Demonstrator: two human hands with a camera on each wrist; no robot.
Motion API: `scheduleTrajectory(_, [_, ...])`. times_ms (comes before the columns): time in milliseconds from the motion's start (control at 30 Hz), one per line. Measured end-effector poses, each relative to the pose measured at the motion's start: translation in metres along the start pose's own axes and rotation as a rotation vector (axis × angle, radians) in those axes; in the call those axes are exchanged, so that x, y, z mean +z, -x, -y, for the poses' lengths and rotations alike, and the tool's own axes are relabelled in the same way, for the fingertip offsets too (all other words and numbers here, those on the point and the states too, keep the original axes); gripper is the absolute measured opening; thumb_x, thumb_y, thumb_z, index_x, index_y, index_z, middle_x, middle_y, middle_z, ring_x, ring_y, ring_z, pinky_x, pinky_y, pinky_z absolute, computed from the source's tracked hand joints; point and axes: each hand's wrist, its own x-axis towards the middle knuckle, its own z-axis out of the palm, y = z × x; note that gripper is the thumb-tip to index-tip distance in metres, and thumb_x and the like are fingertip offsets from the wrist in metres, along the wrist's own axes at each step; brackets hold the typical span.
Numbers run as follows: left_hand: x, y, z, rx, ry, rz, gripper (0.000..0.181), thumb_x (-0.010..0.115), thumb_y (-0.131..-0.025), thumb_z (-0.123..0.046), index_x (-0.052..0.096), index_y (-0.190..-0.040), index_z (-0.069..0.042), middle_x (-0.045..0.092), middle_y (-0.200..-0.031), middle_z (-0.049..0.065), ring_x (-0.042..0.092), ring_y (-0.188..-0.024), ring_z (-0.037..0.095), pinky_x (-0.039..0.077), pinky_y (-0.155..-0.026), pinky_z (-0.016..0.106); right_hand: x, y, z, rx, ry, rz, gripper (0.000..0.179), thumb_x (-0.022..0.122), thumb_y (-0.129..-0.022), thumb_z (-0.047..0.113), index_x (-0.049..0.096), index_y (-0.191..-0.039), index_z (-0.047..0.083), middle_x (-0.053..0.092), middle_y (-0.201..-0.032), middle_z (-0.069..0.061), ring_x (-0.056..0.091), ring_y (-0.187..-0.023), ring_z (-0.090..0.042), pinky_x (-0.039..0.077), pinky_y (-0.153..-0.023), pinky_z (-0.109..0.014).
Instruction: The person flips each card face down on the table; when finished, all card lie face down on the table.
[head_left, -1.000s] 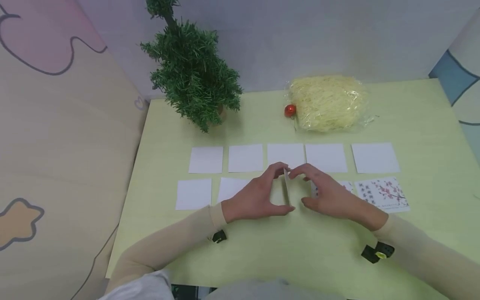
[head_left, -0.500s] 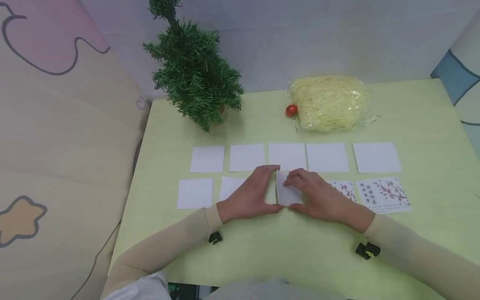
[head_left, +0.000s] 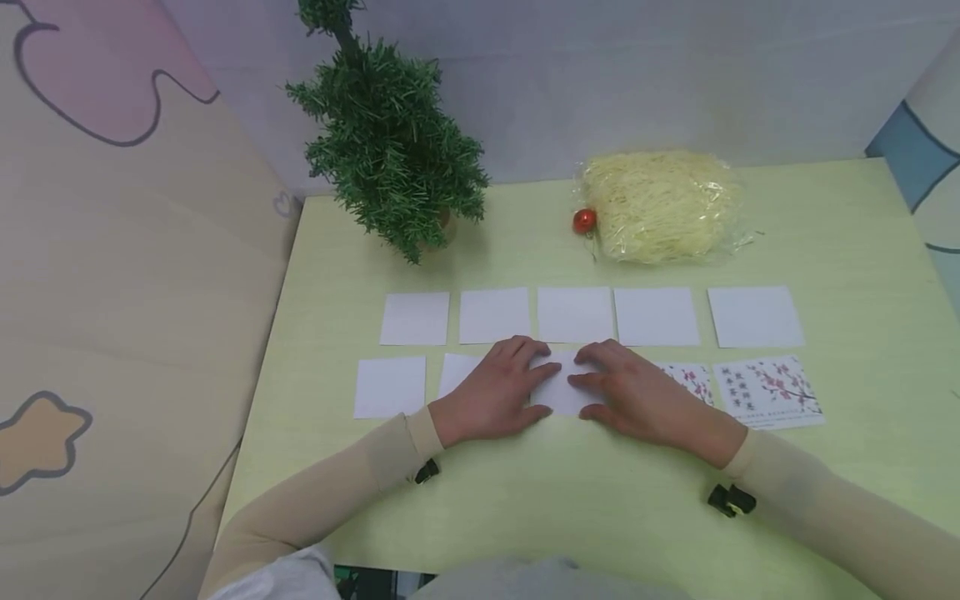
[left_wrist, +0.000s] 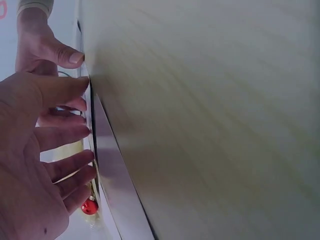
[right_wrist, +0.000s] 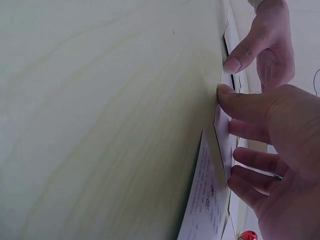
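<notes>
A blank white card [head_left: 561, 393] lies flat in the front row, its face partly covered by fingers. My left hand [head_left: 495, 392] touches its left part with spread, slightly bent fingers. From the other side my right hand [head_left: 641, 393] rests its fingertips and thumb on the same card. Beneath the left hand, another white card [head_left: 456, 371] is partly hidden. A printed blossom card [head_left: 692, 379] shows partly behind the right hand, and a second blossom card [head_left: 768, 392] lies fully visible to its right. The right wrist view shows the right thumb [right_wrist: 237, 102] at the card's near edge.
Behind runs a row of several blank cards [head_left: 576, 312]; one more white card [head_left: 390, 387] lies front left. A small artificial tree [head_left: 393, 150], a red ball ornament [head_left: 584, 221] and a bag of pale yellow shreds [head_left: 663, 204] stand along the back of the table [head_left: 525, 500].
The card held upright between both hands has been turned over and laid flat, blank face up. Both hands moved slightly left, and their fingers now rest on it.
</notes>
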Motion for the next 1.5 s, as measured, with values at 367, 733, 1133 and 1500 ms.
scheduleTrajectory(367, [0.005, -0.002, 0.000, 0.036, -0.089, -0.006, 0.059, 0.076, -0.104, -0.045, 0.064, -0.154, -0.015, 0.056, -0.156, 0.009, 0.051, -0.145, 0.028, 0.041, -0.124, 0.047, -0.002, 0.001, 0.002, 0.016, 0.006, 0.008, 0.043, 0.094, -0.088, 0.019, 0.082, -0.126, 0.003, 0.066, -0.131, -0.015, 0.063, -0.118, -0.031, 0.057, -0.103, -0.049])
scheduleTrajectory(733, [-0.003, -0.018, -0.014, 0.048, -0.080, -0.048, 0.059, 0.075, -0.104, -0.048, 0.063, -0.152, -0.016, 0.059, -0.150, 0.004, 0.051, -0.142, 0.025, 0.041, -0.121, 0.046, -0.007, 0.006, 0.006, 0.030, 0.057, -0.103, 0.042, 0.097, -0.083, 0.021, 0.083, -0.121, 0.009, 0.070, -0.126, -0.011, 0.059, -0.122, -0.034, 0.052, -0.102, -0.053])
scheduleTrajectory(1133, [0.000, -0.074, -0.060, 0.173, -0.086, -0.004, 0.073, 0.068, -0.104, -0.063, 0.057, -0.156, -0.013, 0.059, -0.151, 0.002, 0.052, -0.142, 0.019, 0.041, -0.123, 0.036, -0.068, 0.058, -0.012, 0.298, 0.173, 0.137, 0.087, 0.105, -0.071, 0.039, 0.067, -0.142, 0.004, 0.066, -0.143, -0.016, 0.056, -0.134, -0.041, 0.044, -0.104, -0.068])
scheduleTrajectory(1500, [0.023, -0.101, -0.081, 0.185, -0.182, 0.034, 0.084, 0.070, -0.101, -0.067, 0.052, -0.157, -0.007, 0.059, -0.148, 0.004, 0.052, -0.133, 0.017, 0.044, -0.116, 0.029, -0.064, 0.075, -0.028, 0.345, 0.222, 0.180, 0.091, 0.109, -0.062, 0.040, 0.067, -0.133, 0.003, 0.063, -0.130, -0.014, 0.055, -0.121, -0.039, 0.044, -0.094, -0.063])
